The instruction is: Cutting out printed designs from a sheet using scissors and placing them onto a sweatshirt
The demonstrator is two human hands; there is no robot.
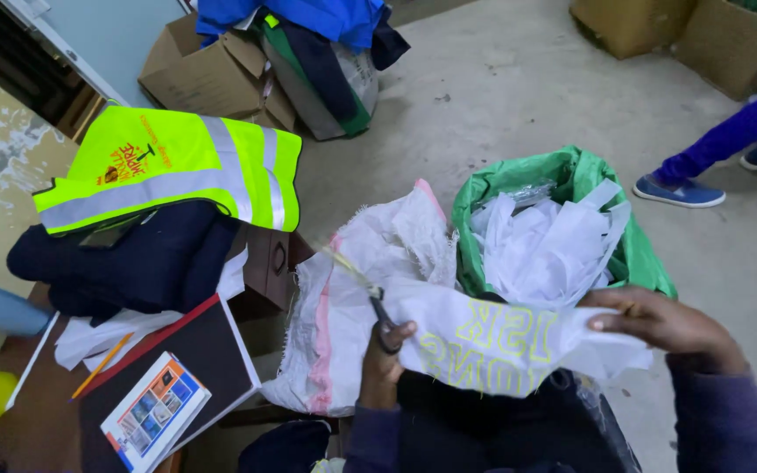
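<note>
The left hand (pixel 385 355) has its fingers closed through the handles of a pair of scissors (pixel 377 307), and the blades point up and away along the upper edge of a white printed fabric sheet (pixel 484 337); it is hard to tell whether the blades are open. The right hand (pixel 659 320) has its fingers closed on the far end of the same sheet and holds it stretched just in front of the green bag (pixel 637 254). This bag is full of white fabric offcuts (pixel 549 250). Touching the left side of the green bag there is a white woven sack (pixel 343 315) with a pink stripe. Well to the left of the green bag, a yellow reflective vest (pixel 168 166) lies on dark folded clothes (pixel 124 258). In my judgement, a clean cut needs the sheet to be kept tight between both hands, with the blades following a straight line and the right thumb far from their path. Beyond the green bag, another person's blue shoe (pixel 678 193) stands on the concrete floor (pixel 501 96).
</note>
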